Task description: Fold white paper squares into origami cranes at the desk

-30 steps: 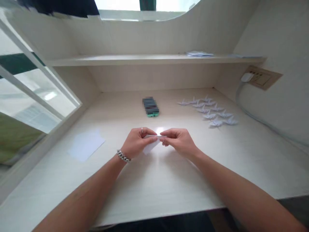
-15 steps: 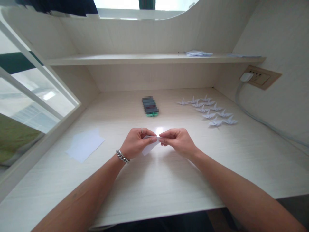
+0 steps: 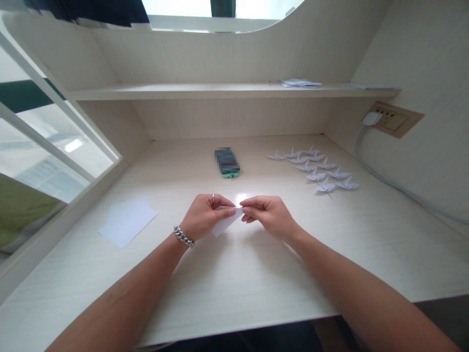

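A small folded piece of white paper is held above the middle of the desk, its pointed lower part hanging down to the left. My left hand, with a ring and a chain bracelet, pinches its top edge between thumb and fingers. At the right end of that edge, my right hand is closed on the paper with thumb and fingertips. The two hands' fingertips are a short gap apart. Fingers partly cover the folds, so the exact shape cannot be made out. Several white paper cranes stand grouped at the back right.
Flat white paper sheets lie on the desk at left. A dark, pixelated phone-like object with a green end lies behind my hands. More folded papers rest on the shelf. A grey cable runs from the wall socket.
My fingertips have drawn slightly apart, and more of the paper's top edge shows between them. Both hands still pinch it. The camera view has shifted very slightly.
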`<state>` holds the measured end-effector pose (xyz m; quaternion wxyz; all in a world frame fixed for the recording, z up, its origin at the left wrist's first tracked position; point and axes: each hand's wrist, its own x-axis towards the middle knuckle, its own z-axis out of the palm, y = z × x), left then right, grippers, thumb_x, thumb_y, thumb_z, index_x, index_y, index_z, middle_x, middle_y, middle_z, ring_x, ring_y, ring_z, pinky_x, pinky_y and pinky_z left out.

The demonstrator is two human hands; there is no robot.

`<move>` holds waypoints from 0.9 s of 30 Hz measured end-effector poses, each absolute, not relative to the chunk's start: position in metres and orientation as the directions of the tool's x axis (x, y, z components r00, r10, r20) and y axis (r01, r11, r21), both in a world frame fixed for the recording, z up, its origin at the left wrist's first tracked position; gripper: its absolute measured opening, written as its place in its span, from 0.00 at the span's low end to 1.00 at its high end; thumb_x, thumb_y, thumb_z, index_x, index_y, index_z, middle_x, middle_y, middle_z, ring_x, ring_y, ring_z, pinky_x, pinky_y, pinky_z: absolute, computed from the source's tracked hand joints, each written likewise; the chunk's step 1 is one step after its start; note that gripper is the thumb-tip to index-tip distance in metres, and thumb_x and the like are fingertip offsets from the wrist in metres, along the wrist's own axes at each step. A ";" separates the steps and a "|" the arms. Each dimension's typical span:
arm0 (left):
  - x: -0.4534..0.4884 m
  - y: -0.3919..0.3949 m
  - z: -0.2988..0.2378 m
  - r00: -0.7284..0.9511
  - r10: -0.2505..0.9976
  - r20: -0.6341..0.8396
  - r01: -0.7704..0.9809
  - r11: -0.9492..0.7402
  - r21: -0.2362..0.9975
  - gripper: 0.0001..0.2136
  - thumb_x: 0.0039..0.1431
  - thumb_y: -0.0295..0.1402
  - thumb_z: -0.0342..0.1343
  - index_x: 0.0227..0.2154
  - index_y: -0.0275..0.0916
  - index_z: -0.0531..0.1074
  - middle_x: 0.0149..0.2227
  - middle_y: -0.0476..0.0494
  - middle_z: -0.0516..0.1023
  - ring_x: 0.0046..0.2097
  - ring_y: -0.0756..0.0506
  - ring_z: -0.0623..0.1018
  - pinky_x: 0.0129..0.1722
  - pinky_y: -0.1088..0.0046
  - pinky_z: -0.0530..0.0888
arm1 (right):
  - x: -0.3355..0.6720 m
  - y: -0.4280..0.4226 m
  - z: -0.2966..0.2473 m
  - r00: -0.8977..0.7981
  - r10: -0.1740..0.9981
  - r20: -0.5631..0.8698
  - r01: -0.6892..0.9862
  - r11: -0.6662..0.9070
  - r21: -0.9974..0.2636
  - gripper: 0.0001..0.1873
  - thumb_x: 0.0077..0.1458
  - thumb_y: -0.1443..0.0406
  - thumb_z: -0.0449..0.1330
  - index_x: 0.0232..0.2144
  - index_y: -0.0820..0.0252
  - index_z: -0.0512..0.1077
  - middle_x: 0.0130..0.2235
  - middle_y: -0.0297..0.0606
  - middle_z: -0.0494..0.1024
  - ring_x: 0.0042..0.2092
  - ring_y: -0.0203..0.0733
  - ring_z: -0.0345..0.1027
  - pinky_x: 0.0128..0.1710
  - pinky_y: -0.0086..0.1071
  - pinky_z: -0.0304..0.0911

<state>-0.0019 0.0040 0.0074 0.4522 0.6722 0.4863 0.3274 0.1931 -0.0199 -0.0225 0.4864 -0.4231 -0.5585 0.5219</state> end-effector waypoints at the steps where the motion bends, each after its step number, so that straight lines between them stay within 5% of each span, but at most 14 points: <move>1: -0.003 0.005 0.007 0.297 0.955 -0.012 0.351 -0.097 0.931 0.11 0.42 0.37 0.67 0.26 0.33 0.80 0.23 0.45 0.79 0.24 0.50 0.72 0.22 0.77 0.66 | 0.195 -0.019 -0.023 -0.168 0.981 0.102 -0.047 0.096 -0.994 0.17 0.46 0.58 0.67 0.37 0.64 0.79 0.28 0.39 0.80 0.29 0.40 0.75 0.33 0.36 0.73; 6: -0.005 0.007 0.006 0.260 0.965 -0.035 0.327 -0.054 0.943 0.12 0.41 0.37 0.67 0.27 0.33 0.80 0.23 0.45 0.79 0.24 0.50 0.72 0.22 0.77 0.66 | 0.201 -0.014 -0.023 -0.095 0.988 0.123 -0.066 0.117 -0.991 0.17 0.49 0.56 0.66 0.37 0.63 0.78 0.32 0.41 0.81 0.29 0.38 0.75 0.32 0.33 0.72; 12: -0.001 0.005 0.006 0.326 0.945 -0.024 0.381 -0.108 0.918 0.11 0.42 0.37 0.66 0.27 0.33 0.80 0.23 0.45 0.79 0.23 0.50 0.71 0.22 0.77 0.64 | 0.192 -0.020 -0.020 -0.229 0.968 0.106 0.079 0.126 -0.989 0.17 0.50 0.56 0.65 0.34 0.65 0.78 0.26 0.38 0.79 0.29 0.38 0.74 0.32 0.33 0.71; 27: 0.000 0.004 0.003 0.386 0.921 -0.049 0.366 -0.105 0.925 0.14 0.45 0.39 0.66 0.31 0.34 0.81 0.25 0.44 0.80 0.24 0.50 0.73 0.22 0.77 0.66 | 0.190 -0.018 -0.023 -0.226 0.974 0.027 0.021 0.032 -0.999 0.17 0.46 0.55 0.67 0.30 0.65 0.78 0.25 0.37 0.77 0.26 0.36 0.70 0.29 0.31 0.67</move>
